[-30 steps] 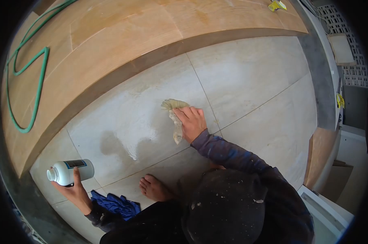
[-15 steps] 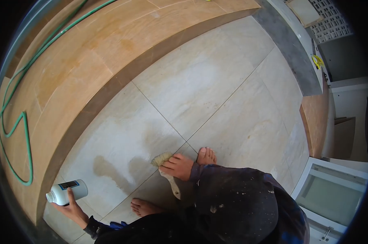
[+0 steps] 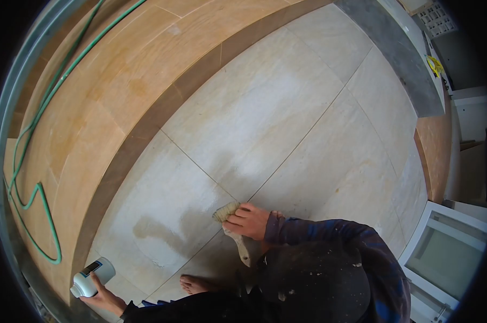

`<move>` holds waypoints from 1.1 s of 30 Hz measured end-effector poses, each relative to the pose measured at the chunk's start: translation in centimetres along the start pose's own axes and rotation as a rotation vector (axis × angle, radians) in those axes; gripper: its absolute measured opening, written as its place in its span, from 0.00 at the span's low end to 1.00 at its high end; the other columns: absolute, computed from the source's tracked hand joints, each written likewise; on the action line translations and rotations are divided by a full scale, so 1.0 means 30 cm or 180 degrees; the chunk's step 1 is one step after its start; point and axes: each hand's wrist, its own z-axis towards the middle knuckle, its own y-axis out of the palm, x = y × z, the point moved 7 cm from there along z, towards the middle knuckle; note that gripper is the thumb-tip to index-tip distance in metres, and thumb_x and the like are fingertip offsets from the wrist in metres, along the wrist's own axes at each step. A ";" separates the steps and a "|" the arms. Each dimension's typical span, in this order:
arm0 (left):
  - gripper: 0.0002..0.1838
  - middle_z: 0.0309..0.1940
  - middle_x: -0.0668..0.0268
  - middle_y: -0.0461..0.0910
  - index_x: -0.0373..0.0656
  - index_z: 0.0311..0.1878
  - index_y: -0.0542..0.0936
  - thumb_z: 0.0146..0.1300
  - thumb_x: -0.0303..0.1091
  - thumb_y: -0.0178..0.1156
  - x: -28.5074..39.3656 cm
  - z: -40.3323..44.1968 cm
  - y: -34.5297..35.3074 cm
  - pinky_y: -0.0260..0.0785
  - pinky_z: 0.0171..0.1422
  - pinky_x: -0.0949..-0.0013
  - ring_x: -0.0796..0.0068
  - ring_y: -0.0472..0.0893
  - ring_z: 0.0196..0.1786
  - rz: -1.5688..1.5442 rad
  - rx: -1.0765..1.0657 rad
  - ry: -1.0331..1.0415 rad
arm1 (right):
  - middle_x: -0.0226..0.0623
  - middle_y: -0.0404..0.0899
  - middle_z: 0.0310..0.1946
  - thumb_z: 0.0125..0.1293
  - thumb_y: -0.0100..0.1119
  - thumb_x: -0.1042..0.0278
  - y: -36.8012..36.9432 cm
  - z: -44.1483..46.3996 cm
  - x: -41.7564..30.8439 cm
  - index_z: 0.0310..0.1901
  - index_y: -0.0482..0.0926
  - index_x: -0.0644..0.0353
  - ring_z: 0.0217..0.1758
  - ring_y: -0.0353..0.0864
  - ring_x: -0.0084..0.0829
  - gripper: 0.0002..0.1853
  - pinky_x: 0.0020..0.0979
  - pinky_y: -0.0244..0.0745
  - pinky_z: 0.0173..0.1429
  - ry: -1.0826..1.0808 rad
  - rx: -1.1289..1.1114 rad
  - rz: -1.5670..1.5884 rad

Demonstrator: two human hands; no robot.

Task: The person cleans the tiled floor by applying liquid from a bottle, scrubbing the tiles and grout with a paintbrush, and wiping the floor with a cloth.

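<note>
My right hand (image 3: 248, 220) is closed around the lower part of a wide paintbrush. The pale bristles of the paintbrush (image 3: 225, 211) meet the tile floor (image 3: 286, 118), while its worn handle points back toward my body. At the lower left, my left hand (image 3: 104, 299) grips a white plastic bottle (image 3: 95, 277) with a dark label. The bottle is tilted, its neck toward the lower left, above the floor by the step. Whether the bottle is capped I cannot tell. Damp-looking patches and glossy areas mark the tiles left of the brush.
A raised tan tiled step (image 3: 119, 102) curves along the left and top. On it lies a looped green hose (image 3: 48, 97). A white-framed glass panel (image 3: 442, 253) is at the lower right, and a yellow item (image 3: 435, 66) rests on the right ledge. My bare foot (image 3: 194, 284) is on the floor.
The view has shifted somewhat. The bottle has tipped further, its neck now lower. The paintbrush stays in my right hand against the floor.
</note>
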 end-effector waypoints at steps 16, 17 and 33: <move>0.44 0.71 0.50 0.73 0.36 0.79 0.61 0.70 0.40 0.76 0.181 -0.062 0.152 0.70 0.75 0.56 0.61 0.77 0.69 0.0153 -0.0150 0.0052 | 0.25 0.78 0.45 0.64 0.60 0.68 -0.124 0.218 0.352 0.54 0.85 0.47 0.53 0.78 0.30 0.16 0.41 0.73 0.64 -0.0257 0.0927 -0.0169; 0.43 0.70 0.52 0.74 0.35 0.78 0.63 0.69 0.39 0.77 0.177 -0.069 0.145 0.71 0.73 0.56 0.62 0.78 0.68 0.0094 -0.0139 0.0022 | 0.24 0.78 0.45 0.64 0.61 0.69 -0.228 0.225 0.588 0.53 0.84 0.47 0.52 0.78 0.31 0.16 0.41 0.73 0.64 0.0104 0.1280 -0.0749; 0.43 0.70 0.52 0.75 0.36 0.80 0.62 0.70 0.37 0.76 0.264 -0.060 0.205 0.69 0.76 0.57 0.61 0.77 0.70 0.0669 -0.0187 0.0137 | 0.23 0.85 0.53 0.63 0.65 0.72 -0.465 0.497 1.157 0.59 0.85 0.41 0.59 0.81 0.31 0.23 0.42 0.65 0.71 0.0132 0.1079 -0.0527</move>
